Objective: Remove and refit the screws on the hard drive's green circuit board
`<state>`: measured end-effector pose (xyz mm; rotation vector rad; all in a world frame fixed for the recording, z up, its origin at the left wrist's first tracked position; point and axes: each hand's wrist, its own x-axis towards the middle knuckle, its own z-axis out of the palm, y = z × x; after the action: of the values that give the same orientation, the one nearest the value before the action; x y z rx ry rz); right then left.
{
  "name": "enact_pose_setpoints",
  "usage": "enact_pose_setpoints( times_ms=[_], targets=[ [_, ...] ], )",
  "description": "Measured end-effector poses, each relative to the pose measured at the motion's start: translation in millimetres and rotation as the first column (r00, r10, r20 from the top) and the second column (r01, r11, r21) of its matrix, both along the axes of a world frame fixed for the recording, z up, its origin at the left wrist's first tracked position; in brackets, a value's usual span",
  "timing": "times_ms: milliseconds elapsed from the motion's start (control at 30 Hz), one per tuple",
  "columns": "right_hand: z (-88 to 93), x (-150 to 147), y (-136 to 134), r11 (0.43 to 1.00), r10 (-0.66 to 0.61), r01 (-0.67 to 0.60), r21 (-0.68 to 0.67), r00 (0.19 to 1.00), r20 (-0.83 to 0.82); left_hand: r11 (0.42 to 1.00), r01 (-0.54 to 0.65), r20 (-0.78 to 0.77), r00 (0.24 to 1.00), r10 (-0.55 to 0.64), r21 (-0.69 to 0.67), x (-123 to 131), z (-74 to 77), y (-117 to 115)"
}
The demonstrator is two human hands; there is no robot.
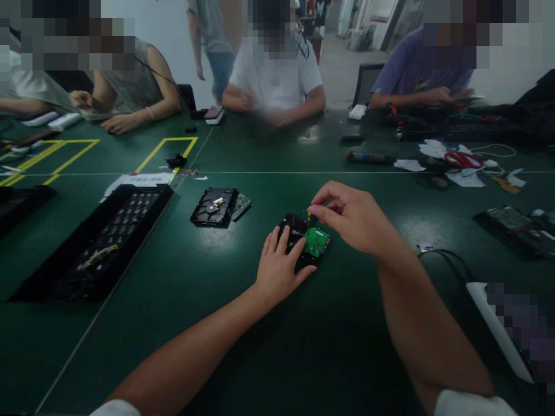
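A black hard drive (293, 222) with a green circuit board (317, 241) on its upper side lies on the table in front of me. My left hand (281, 263) rests on the drive with its fingers spread, the thumb along the near edge. Pinched between the thumb and fingers of my right hand (347, 216) is a small screwdriver (310, 218) with a yellow part, upright over the board's far left edge. Whether its tip touches a screw is too small to tell. Left of these lies a second hard drive (214, 207), with a loose circuit board (241, 205) beside it.
A long black tray (108, 245) with small parts stands at the left. To the right are a black device with a circuit board (507, 225), a white-edged device (498, 329) and cables (463, 160). A dark cylindrical tool (370, 158) lies farther back. Several people sit across the table (208, 346).
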<state>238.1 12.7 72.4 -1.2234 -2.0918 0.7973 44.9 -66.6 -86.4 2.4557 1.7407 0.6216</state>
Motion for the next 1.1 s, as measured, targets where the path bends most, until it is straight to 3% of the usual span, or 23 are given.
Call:
enact_pose_setpoints(
  times_ms=[233, 367, 467, 533, 633, 733, 833, 933, 1000, 1100],
  targets=[
    [-0.8, -6.1, -1.1, 0.998, -0.038, 0.037, 0.049, 0.999, 0.003, 0.999, -0.021, -0.056, 0.998, 0.023, 0.033, 3.6, 0.5, -10.7],
    [-0.9, -3.0, -5.2, 0.999, -0.029, 0.028, 0.045, 1.0, 0.006, 1.0, -0.026, -0.079, 0.996, 0.027, 0.013, -1.5, 9.0, -16.8],
    [-2.6, 0.1, -9.1, 0.999, -0.021, 0.021, 0.026, 1.0, -0.021, 0.999, -0.007, -0.054, 0.999, 0.005, -0.041, -17.3, 19.9, -1.7],
    [-3.0, 1.6, -10.8, 1.0, -0.018, 0.018, 0.023, 1.0, -0.021, 0.992, 0.093, -0.029, 0.995, -0.095, -0.08, -31.5, 24.8, 17.4],
    [-1.8, 2.5, -11.7, 0.999, -0.008, 0.008, 0.04, 1.0, -0.003, 0.954, 0.266, 0.003, 0.963, -0.269, -0.138, -49.6, 25.0, 45.9],
    [-1.4, 2.3, -12.3, 0.998, -0.004, 0.003, 0.068, 1.0, 0.022, 0.931, 0.328, 0.074, 0.944, -0.32, -0.16, -54.7, 20.2, 58.5],
    [-4.6, 0.8, -12.2, 0.994, -0.021, 0.017, 0.112, 0.999, 0.03, 0.965, 0.236, 0.051, 0.972, -0.231, -0.116, -43.6, 15.4, 51.2],
    [-9.4, -2.4, -9.5, 0.984, -0.063, 0.059, 0.166, 0.998, 0.015, 0.998, -0.012, -0.002, 1.0, 0.012, -0.056, -21.8, 12.7, 33.2],
    [-12.0, -5.1, -6.4, 0.98, -0.082, 0.08, 0.182, 0.997, 0.006, 0.989, -0.144, -0.004, 0.99, 0.144, -0.03, -8.0, 13.1, 20.8],
    [-14.4, -8.6, -2.1, 0.978, -0.078, 0.074, 0.193, 0.997, 0.014, 0.983, -0.175, -0.04, 0.984, 0.173, -0.06, 3.1, 17.9, 5.3]
  ],
)
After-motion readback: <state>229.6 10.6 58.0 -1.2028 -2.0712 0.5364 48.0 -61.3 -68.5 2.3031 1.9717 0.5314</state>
